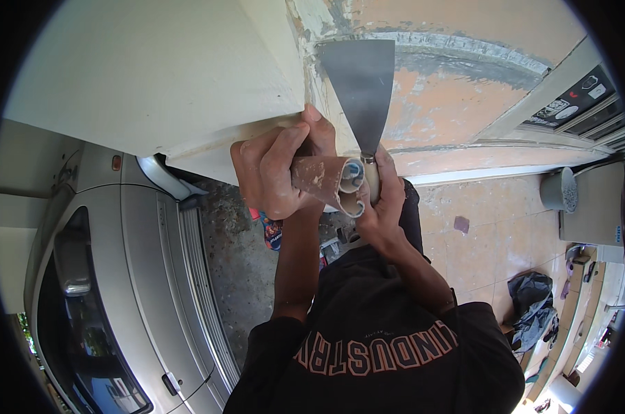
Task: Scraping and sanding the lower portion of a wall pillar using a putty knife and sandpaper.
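Note:
My left hand (pixel 274 169) is closed around a curled brown sheet (pixel 319 176) that looks like sandpaper, its pale, blue-marked inner side showing at the rolled end. Two of its fingertips are at the lower corner of a cream panel (pixel 181 83), beside the wall; I cannot tell if they touch. In my right hand (pixel 388 200) is a putty knife (pixel 364 83), gripped by its light handle. The wide grey blade points up in front of the patched wall. My right thumb is close to the open end of the curled sheet.
A peach wall (pixel 443 110) with grey and white filler patches rises ahead. On the left stands a silver vehicle (pixel 136 241). To the right are a grey bucket (pixel 568 190), a black plastic bag (pixel 531 297) and a stickered window (pixel 578 100). Tiles and rough concrete form the floor.

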